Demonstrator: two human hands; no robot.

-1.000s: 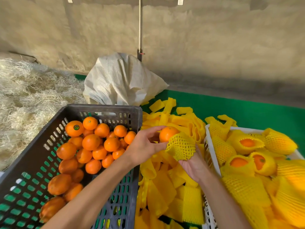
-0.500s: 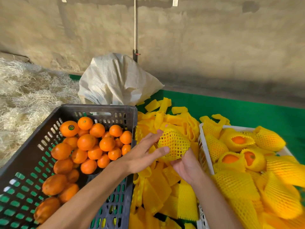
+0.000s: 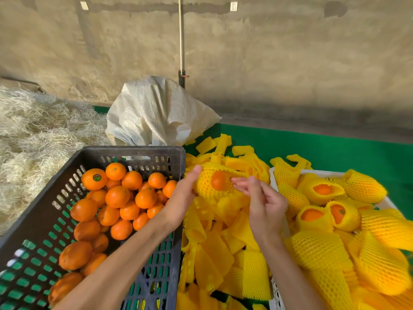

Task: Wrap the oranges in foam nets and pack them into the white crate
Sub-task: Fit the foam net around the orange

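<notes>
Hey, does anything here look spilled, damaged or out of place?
Nothing looks damaged. The loose foam nets lie in a jumbled heap between the dark crate and the white crate, some spilling onto the green mat.

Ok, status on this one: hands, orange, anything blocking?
Left hand cups netted orange. Right hand open beside it. White crate nearly full; path clear.
</notes>
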